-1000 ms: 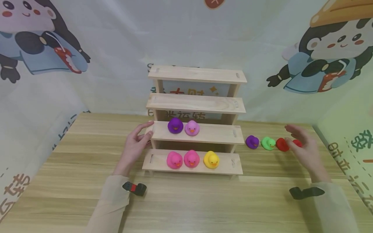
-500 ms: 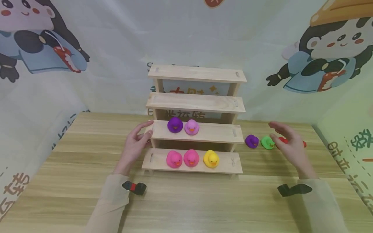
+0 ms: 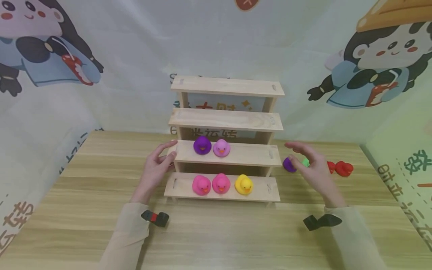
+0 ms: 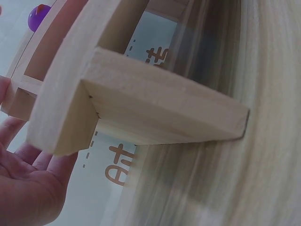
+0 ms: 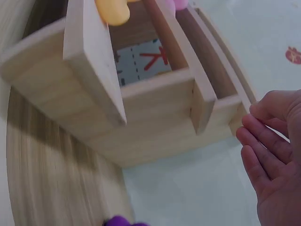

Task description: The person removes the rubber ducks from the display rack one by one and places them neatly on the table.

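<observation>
Right hand [image 3: 314,168] moved nearer shelf [image 3: 251,154], thumb apart; fingers curved

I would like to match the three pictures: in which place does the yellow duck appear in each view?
Head: the yellow duck is on the lowest step of the wooden shelf, to the right of two pink ducks.
Left wrist: the yellow duck is not in it.
Right wrist: the yellow duck is at the top edge, left of middle, partly cut off.
Shared landmark: the wooden shelf, in all three.
</observation>
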Tool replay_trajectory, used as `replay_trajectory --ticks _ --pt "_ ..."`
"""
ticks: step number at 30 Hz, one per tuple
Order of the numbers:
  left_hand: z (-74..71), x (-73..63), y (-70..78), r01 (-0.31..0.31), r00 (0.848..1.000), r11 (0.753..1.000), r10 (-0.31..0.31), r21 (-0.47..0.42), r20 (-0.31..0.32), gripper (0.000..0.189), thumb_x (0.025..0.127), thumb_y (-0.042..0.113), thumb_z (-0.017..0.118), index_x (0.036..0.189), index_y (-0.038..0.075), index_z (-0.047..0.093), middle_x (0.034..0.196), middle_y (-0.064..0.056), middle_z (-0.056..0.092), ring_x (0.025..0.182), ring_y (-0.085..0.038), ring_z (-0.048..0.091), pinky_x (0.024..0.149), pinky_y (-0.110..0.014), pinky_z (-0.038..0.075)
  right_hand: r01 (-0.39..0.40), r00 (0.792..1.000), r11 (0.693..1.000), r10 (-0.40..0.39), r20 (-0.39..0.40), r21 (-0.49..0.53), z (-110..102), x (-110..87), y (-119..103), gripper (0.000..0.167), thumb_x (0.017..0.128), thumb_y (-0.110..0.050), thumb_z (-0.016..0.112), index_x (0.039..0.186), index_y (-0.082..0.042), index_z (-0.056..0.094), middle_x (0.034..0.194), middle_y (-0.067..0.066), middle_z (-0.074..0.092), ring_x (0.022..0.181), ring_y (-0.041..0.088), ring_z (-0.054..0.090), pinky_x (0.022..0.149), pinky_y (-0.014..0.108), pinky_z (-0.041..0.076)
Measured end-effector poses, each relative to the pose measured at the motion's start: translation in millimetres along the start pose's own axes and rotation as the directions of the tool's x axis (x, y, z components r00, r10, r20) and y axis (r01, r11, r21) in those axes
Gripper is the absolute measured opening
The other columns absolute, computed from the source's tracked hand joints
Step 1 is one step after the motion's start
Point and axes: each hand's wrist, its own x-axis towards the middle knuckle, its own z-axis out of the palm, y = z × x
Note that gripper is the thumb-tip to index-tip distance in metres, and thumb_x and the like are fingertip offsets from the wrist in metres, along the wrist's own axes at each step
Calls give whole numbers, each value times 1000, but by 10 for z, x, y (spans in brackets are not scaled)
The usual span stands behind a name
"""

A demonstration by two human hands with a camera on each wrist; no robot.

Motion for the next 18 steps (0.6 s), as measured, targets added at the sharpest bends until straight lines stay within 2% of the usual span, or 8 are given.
replay_trajectory --ticks 6,12,14,18 --pt "5 -7 5 8 1000 1000 -8 -1 -2 41 100 16 54 141 10 49 126 -27 57 104 -16 64 89 -35 51 24 999 1000 -24 21 15 153 81 -118 36 84 17 63 119 7 62 119 21 63 111 5 53 96 16 40" --pt "3 -6 1 10 1000 1000 -10 -13 -8 41 101 14 53 141 8 48 123 -30 58 99 -14 65 87 -34 51 -43 998 999 41 53 24 312 170 -233 33 89 8 63 122 3 62 123 16 62 114 23 54 82 14 48" --pt "1 -9 4 11 1000 1000 -11 -8 -10 41 101 15 53 141 8 48 122 -30 58 99 -15 65 87 -34 51 -43 997 998 40 69 37 385 201 -256 32 90 5 63 122 3 62 122 16 63 113 28 55 85 17 47" --pt "1 -18 16 15 1000 1000 -15 14 -7 42 101 17 54 142 10 48 124 -28 58 107 -21 63 89 -34 50 -23 994 997 15 110 67 555 238 -284 30 91 4 63 120 4 62 120 15 64 112 26 56 98 24 42"
